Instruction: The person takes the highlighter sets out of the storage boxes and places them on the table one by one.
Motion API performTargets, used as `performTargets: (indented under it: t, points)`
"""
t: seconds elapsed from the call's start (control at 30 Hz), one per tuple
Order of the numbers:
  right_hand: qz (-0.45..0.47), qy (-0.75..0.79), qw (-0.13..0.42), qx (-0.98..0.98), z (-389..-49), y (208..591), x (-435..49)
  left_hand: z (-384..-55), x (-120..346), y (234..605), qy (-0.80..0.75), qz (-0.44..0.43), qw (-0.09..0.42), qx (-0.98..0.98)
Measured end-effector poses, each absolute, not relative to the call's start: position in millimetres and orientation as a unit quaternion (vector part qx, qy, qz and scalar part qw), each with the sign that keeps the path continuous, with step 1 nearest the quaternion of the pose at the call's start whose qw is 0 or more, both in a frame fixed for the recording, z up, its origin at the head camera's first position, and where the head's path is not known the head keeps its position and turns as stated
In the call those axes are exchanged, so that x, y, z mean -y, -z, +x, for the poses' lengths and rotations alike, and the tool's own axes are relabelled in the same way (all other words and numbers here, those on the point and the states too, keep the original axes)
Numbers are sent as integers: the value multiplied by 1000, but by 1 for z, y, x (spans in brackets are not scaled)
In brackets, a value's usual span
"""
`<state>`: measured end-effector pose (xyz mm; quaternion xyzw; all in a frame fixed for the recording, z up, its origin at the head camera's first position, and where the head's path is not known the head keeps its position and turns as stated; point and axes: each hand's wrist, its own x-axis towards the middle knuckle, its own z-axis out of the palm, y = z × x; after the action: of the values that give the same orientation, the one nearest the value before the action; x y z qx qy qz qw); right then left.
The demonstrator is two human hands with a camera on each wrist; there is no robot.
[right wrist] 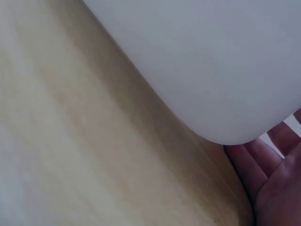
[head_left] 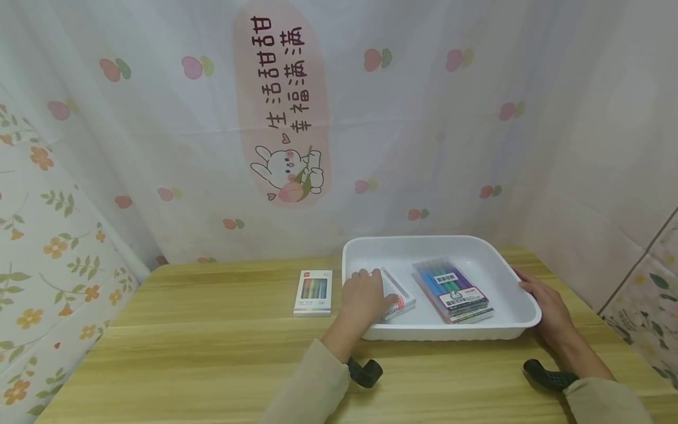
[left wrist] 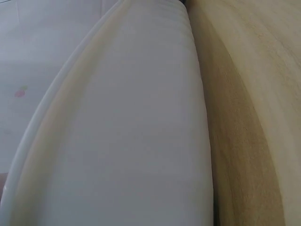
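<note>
A white plastic basin (head_left: 424, 333) stands on the wooden table. My left hand (head_left: 364, 294) reaches over its left side and holds a flat white box (head_left: 401, 288) with red print, its fingers and thumb covering much of it. Beside that box, inside the basin, lie clear packs of coloured pens (head_left: 450, 288), stacked on one another. My right hand (head_left: 548, 306) rests against the basin's outer right side, just under the rim. In the right wrist view its fingers (right wrist: 261, 157) lie extended along the basin's corner. The left wrist view shows the basin's outer wall (left wrist: 131, 117); the held box is hidden there.
Left of the basin, a white box with a window showing coloured sticks (head_left: 313, 293) lies on the wooden table (head_left: 201, 347). A printed curtain (head_left: 402, 135) hangs behind the table. Black wrist mounts (head_left: 365, 373) sit at both wrists.
</note>
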<state>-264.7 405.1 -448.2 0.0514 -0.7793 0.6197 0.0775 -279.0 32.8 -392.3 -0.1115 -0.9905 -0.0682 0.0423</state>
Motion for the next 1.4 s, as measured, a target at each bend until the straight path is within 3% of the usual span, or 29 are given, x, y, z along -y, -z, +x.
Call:
performTargets:
  t: [0.43,0.67,1.4]
  points:
    - [70,-637,89,763,-265,450,-406,-278,-36,392,40,-86,-9,995]
    - [65,-638,94,762,-264,451,-406,-277,-36,392,40,-87,13,995]
    - [56,-638,93,763,-264,448,-404,-279,-35,393,3,-97,10,995]
